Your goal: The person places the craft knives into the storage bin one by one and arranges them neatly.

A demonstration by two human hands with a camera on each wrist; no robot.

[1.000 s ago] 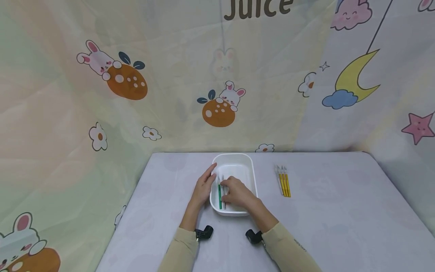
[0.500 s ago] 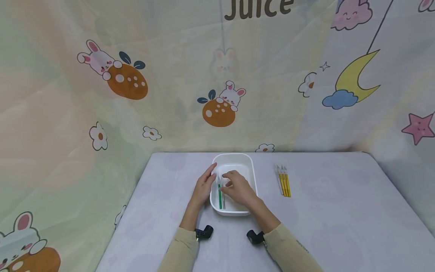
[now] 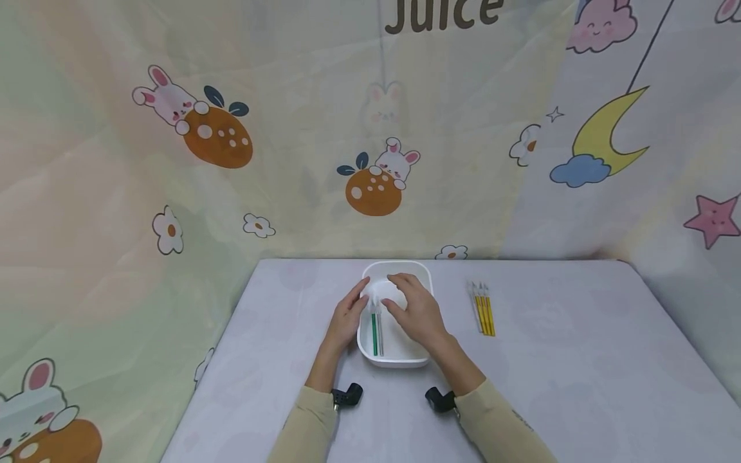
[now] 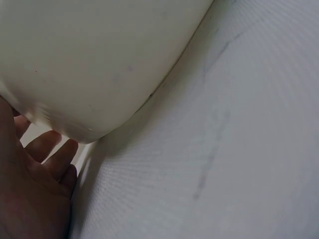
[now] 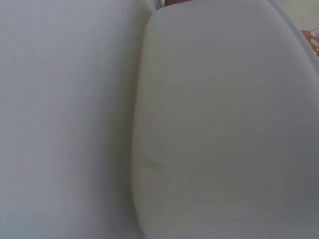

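"Starting with the head cam, what've we got?"

"So the left hand (image 3: 343, 323) is at 9 o'clock on the white tray (image 3: 399, 362), fingers relaxed and touching its rim. Then the right hand (image 3: 419, 315) is over the tray's 3 o'clock half, thumb and fingers spread, holding nothing."

"And the sticks?"

"There's a green slim stick (image 3: 374, 334) and a grey slim stick (image 3: 381, 337) side by side in the tray around 8 o'clock, pale ends toward 12. A row of yellow sticks (image 3: 485, 315) is on the table (image 3: 579, 360) at the tray's 3 o'clock, well apart from it."

"Left wrist cam?"

"Hand's at 8 o'clock, fingers loosely bent by the tray, which fills 11."

"Right wrist?"

"Tray wall from centre to 3, table at 9. Dark reddish sliver (image 5: 177, 2) up at 12, can't tell what tbh."
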